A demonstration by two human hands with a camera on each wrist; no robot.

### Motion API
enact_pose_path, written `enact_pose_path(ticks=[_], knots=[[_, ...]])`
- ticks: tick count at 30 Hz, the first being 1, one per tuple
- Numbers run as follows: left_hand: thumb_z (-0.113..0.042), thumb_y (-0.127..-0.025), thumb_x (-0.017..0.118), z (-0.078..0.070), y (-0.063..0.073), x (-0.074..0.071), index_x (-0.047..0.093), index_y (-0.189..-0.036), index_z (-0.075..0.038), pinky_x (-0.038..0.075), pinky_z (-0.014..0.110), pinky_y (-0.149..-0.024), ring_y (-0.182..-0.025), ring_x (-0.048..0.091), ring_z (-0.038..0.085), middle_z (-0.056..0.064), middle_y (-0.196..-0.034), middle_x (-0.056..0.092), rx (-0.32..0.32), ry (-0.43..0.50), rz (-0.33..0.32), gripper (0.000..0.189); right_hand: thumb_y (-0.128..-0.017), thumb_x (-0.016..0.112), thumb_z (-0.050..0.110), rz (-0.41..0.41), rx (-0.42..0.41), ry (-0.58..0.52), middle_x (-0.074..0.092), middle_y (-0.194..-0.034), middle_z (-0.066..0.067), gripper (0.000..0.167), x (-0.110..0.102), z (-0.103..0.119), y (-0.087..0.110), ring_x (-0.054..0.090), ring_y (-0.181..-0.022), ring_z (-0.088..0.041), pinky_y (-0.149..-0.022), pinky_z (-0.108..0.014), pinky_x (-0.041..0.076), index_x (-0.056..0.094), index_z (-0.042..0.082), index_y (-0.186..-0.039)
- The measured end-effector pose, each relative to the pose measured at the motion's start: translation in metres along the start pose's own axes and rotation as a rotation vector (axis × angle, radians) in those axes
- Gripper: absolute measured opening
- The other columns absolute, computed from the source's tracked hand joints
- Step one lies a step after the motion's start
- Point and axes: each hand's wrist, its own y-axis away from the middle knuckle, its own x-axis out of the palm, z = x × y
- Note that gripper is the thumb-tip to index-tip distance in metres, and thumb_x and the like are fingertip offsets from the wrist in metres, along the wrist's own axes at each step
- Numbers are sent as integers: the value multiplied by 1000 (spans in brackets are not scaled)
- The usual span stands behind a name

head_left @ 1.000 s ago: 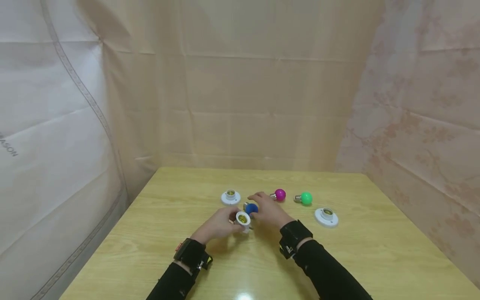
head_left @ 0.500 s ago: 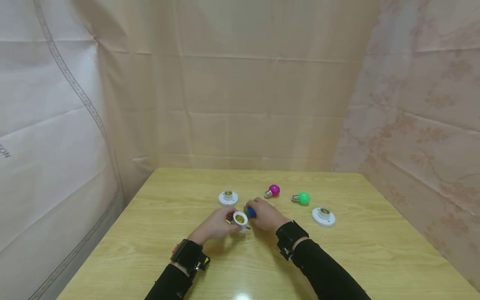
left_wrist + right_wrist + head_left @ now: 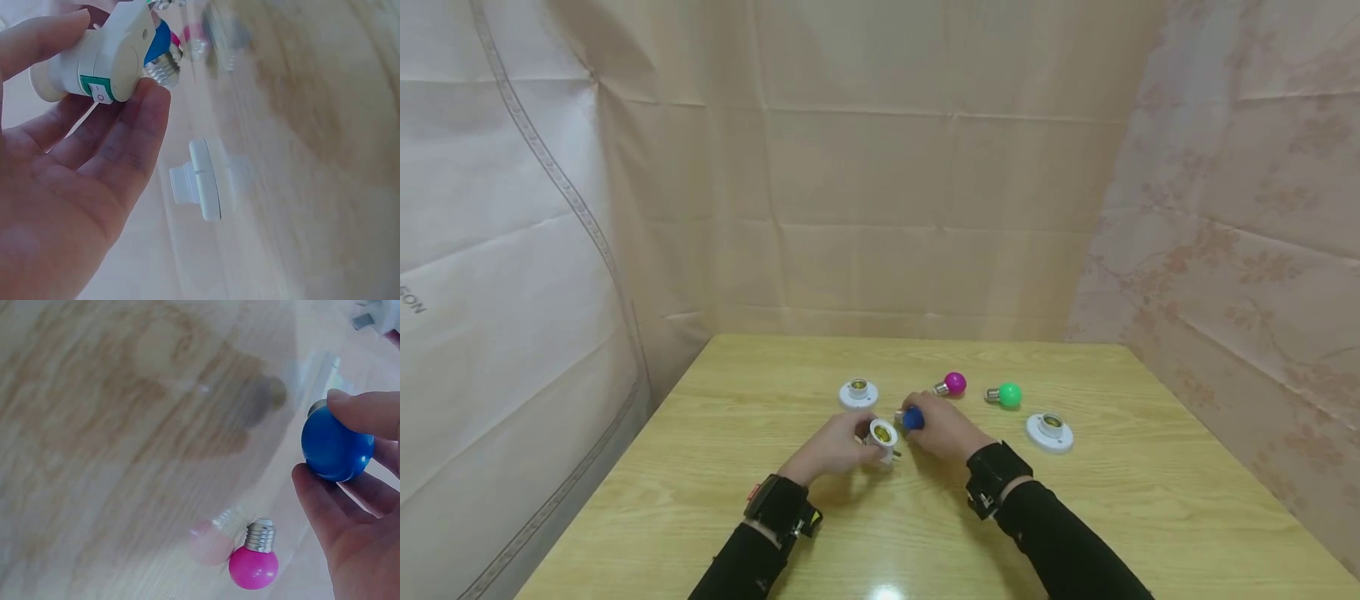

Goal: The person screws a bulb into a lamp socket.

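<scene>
My left hand grips a white plug-in lamp socket, its round mouth facing up toward the head camera. A green-framed rocker switch shows on the socket in the left wrist view. My right hand pinches a blue light bulb between thumb and fingers. In the head view the bulb's metal screw base points left, just beyond the socket and apart from it. The thumb covers part of this base in the right wrist view. Past the right hand a magenta bulb lies on the table.
A green bulb lies right of the magenta one. One white round lamp holder stands behind the left hand, another to the right. The wooden table meets hanging beige cloth at its back.
The right hand has closed its fingers around the blue bulb and turned it, base to the left. The magenta bulb has rolled slightly. My left hand keeps hold of the socket.
</scene>
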Motion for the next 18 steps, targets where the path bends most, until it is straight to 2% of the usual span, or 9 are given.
enact_pose_path(ticks=[6,10,18], knots=[[-17,-87,76,1,-2,-1,65,-105,-10,49,38,-83,-93,58,16,-2,-96,63,-17,-4,-2,22,-84,78,2,-31,32,-78,67,-116,-12,35,-6,-1,0,63,-112,-31,-99,-51,50,64,3,-117],[-17,-88,76,3,-4,-1,65,-105,-7,50,40,-85,-96,60,17,-1,-98,64,-14,-5,-6,22,-84,78,2,-67,26,-121,68,-115,-12,34,-9,-1,2,63,-110,-32,-98,-52,51,65,3,-116],[-21,-89,76,8,-8,2,66,-109,-11,50,46,-90,-103,61,22,2,-105,66,-25,-7,-19,25,-84,77,2,-114,6,-218,66,-121,-17,38,-17,0,8,63,-112,-35,-94,-49,53,66,0,-120]])
